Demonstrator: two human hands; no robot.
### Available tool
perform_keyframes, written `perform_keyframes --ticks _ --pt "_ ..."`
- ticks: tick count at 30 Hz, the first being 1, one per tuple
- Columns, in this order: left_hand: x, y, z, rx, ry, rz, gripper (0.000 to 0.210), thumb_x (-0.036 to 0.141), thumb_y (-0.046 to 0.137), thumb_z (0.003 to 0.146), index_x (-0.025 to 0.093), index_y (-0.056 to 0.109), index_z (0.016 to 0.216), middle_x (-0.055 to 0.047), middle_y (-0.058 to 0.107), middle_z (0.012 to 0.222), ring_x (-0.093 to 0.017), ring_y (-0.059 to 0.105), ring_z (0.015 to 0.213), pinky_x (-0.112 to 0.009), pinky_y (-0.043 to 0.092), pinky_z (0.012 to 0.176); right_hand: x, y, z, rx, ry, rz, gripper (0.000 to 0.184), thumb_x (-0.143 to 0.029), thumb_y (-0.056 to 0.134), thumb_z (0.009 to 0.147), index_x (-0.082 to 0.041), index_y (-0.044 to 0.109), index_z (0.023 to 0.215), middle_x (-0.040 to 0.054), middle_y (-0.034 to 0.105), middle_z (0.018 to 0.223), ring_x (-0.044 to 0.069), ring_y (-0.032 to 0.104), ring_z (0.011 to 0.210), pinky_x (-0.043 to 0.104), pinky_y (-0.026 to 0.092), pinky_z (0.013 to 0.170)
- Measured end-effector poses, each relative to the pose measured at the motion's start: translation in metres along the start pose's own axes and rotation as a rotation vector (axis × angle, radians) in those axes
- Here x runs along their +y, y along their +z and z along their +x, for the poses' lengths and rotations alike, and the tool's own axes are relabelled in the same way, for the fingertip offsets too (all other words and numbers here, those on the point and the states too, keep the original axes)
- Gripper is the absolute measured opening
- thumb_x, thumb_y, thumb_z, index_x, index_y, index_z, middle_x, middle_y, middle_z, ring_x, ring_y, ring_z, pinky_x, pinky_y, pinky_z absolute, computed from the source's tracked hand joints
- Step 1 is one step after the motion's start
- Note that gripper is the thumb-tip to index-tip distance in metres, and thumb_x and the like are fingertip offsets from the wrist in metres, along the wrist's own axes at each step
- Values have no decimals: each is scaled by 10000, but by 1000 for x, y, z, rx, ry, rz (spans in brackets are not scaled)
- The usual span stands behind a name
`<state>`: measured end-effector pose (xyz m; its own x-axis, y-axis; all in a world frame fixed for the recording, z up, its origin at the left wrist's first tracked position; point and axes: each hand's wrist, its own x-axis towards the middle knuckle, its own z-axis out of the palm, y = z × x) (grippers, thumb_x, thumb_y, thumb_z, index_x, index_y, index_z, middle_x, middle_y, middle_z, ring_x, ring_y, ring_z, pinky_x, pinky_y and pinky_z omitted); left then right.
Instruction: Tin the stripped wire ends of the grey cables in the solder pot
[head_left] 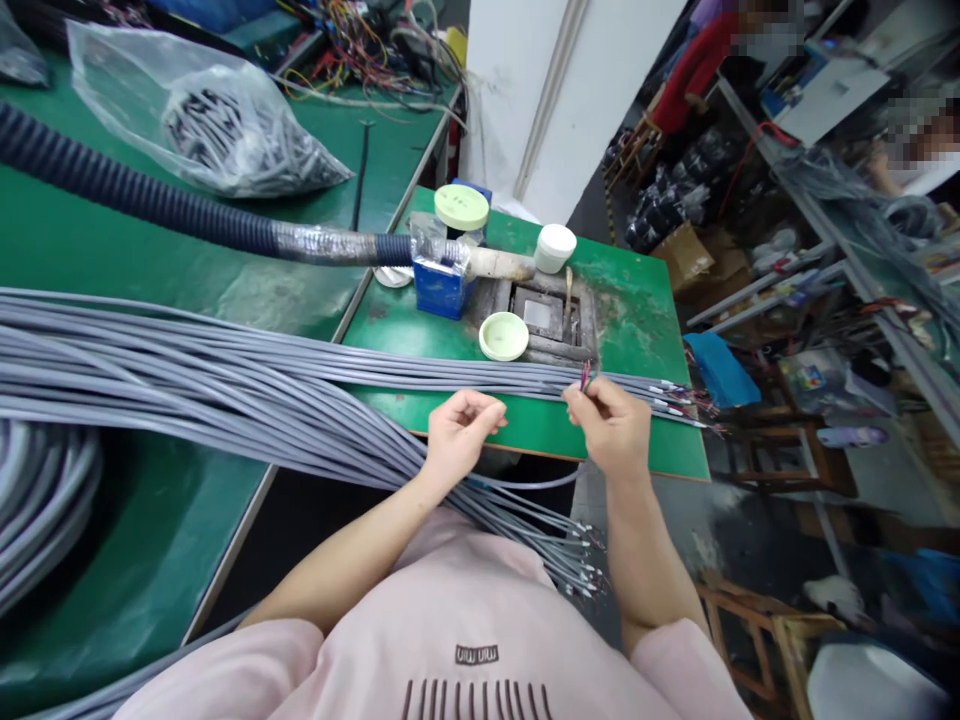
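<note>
My right hand (611,425) is closed in a pinch on the end of a grey cable (551,484), whose thin red, purple and green wires (586,375) stick up above the fingertips. To its left, my left hand (463,430) has its fingers curled and thumb against them; anything inside is too small or hidden to see. Behind both hands runs a row of grey cables (450,372), with stripped, coloured ends at the right. More grey cables (517,520) hang below the hands over the bench's front edge, their ends also stripped.
On the green bench (637,300) a small heated-looking pot (538,314) sits recessed, with a stick in it. Around it are a shallow pale dish (504,337), a white tub (555,247), a lidded jar (461,208) and a black hose (150,190) on a blue block (441,288).
</note>
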<state>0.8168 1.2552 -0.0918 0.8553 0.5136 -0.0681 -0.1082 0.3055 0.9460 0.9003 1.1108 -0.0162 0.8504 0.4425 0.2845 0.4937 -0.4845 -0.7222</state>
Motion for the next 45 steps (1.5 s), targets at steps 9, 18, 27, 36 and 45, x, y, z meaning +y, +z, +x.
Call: perform_keyframes --ticks 9,18,27,36,45 --pt "-18 -26 24 -294 197 709 128 266 568 828 182 615 743 17 603 647 -108 506 600 -227 360 587 7 45 102 -368 -123 -471 289 -289 545 785 -162 548 525 -23 464 507 100 378 529 249 245 536" --pt "-18 -26 24 -296 211 713 130 270 552 849 196 604 757 18 590 652 -114 497 601 -228 345 590 8 71 121 -586 -129 -818 240 -303 534 817 -183 705 697 39 666 681 163 539 640 271 279 576" --pt "-19 -26 25 -306 219 736 138 281 541 860 195 599 769 14 593 667 -118 500 611 -232 342 590 6 76 122 -621 -148 -911 246 -305 523 827 -176 715 744 90 707 776 205 580 707 286 289 584" --pt "-17 -27 26 -319 212 741 133 281 551 849 201 606 757 8 600 669 -126 520 615 -240 349 590 22 31 143 -333 -77 -702 272 -297 535 771 -146 641 570 15 560 543 130 474 555 258 282 557" --pt "-17 -27 27 -316 195 736 135 276 543 850 199 605 757 8 614 683 -121 538 627 -233 363 598 71 41 161 -318 106 -852 232 -319 556 751 -173 692 634 34 632 626 159 536 634 263 333 612"
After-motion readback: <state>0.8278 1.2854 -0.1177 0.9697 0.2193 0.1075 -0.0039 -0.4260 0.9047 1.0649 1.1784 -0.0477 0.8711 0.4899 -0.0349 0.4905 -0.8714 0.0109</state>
